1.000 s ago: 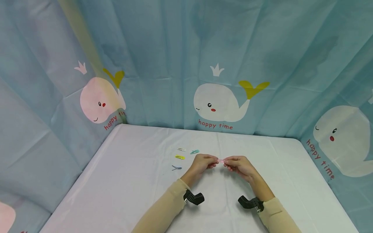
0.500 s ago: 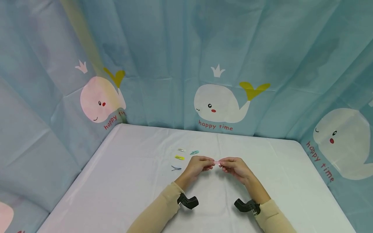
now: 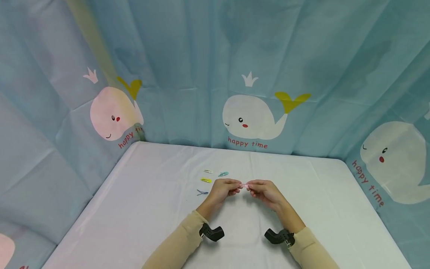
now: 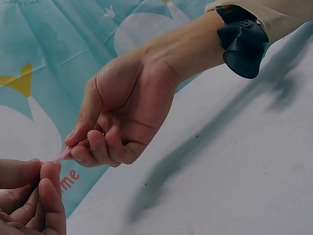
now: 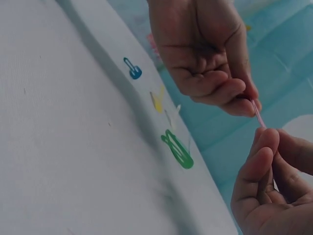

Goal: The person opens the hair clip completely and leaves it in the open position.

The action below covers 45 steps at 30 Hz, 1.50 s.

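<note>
A pink hair clip point(image 3: 245, 185) spans the gap between my two hands, above the table. The thumb and fingers of my left hand point(image 3: 222, 189) pinch its left end. My right hand point(image 3: 267, 191) pinches the other end. Fingertips cover both ends, so only the middle shows as a thin pink strip, as with the clip point(image 5: 258, 115) in the right wrist view. Left of my hands lie a teal hair clip point(image 3: 223, 174), a yellow hair clip point(image 3: 206, 180), a whitish hair clip point(image 3: 208, 171) and a blue hair clip point(image 3: 202, 192), whose two arms stand apart.
A white cloth covers the table point(image 3: 151, 209). Behind it and along both sides hangs a blue curtain point(image 3: 188, 112) printed with whales. Each wrist wears a black camera mount point(image 3: 212, 233) close over the tabletop.
Both hands, still pinching the pink clip between them, have shifted left. The other clips lie where they were.
</note>
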Motion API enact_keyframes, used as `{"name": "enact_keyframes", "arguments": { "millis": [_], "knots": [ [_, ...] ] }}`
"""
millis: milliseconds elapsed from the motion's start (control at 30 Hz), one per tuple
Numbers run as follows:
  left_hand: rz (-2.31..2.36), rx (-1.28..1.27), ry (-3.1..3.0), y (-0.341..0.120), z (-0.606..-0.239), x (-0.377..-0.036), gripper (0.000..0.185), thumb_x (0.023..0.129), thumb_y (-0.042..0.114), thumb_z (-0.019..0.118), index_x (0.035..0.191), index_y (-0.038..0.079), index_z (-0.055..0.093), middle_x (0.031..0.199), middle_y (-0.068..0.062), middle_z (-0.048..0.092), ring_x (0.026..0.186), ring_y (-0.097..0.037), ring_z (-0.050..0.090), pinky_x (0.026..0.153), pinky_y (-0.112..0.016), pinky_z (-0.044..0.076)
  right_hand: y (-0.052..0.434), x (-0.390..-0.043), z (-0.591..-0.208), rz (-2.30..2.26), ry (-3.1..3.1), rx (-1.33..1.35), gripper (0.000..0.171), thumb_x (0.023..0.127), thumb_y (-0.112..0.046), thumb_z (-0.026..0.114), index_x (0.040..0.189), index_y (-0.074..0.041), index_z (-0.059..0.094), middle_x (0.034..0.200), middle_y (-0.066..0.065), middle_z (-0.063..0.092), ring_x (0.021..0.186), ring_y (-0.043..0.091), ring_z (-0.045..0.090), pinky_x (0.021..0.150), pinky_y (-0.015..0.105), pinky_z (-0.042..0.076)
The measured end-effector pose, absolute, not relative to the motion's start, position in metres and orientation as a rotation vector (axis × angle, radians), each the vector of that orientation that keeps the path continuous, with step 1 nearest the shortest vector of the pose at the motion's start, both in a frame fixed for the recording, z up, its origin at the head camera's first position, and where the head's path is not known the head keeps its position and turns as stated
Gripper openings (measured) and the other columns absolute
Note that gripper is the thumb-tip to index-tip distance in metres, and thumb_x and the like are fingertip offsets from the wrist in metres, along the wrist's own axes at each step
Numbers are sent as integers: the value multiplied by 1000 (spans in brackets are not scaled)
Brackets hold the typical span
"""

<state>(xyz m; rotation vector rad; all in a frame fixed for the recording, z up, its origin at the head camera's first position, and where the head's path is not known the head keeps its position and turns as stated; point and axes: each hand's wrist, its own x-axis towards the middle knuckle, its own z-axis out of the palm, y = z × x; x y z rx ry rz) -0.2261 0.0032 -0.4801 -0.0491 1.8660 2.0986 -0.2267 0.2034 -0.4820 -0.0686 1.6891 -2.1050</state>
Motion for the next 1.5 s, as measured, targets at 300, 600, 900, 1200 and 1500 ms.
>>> {"name": "enact_keyframes", "arguments": {
  "millis": [300,600,900,1200,1500],
  "knots": [
    [2147,-102,1813,0,-482,-227,23,89,4,66,107,-9,69,80,-1,73,66,-4,64,63,-17,52,194,-226,-482,-2139,1647,-38,16,95,-3,57,91,-10,72,79,-3,69,67,5,60,63,18,51],
    [2188,-110,1741,-3,-479,-225,27,91,2,64,113,-13,65,76,4,70,64,-2,62,61,-15,50,190,-226,-483,-2155,1633,-38,19,96,-2,55,89,-10,71,78,-4,69,66,4,59,62,17,50],
    [2212,-80,1675,-6,-479,-226,33,91,2,63,118,-16,61,77,4,71,65,-1,62,63,-14,50,188,-228,-481,-2158,1629,-57,17,97,-2,54,91,-8,69,78,-4,68,66,4,57,62,17,49],
    [2210,-120,1672,-6,-481,-227,28,91,1,62,115,-14,63,77,4,70,65,-2,61,61,-14,50,188,-228,-482,-2156,1588,-69,18,97,-2,53,90,-8,68,78,-4,67,66,4,57,62,17,49],
    [2202,-126,1671,-6,-481,-226,30,93,3,60,118,-13,61,79,4,70,66,-2,58,60,-14,48,188,-228,-483,-2184,1516,-70,20,98,0,51,90,-8,68,78,-3,68,65,5,57,62,16,49]
  ]
}}
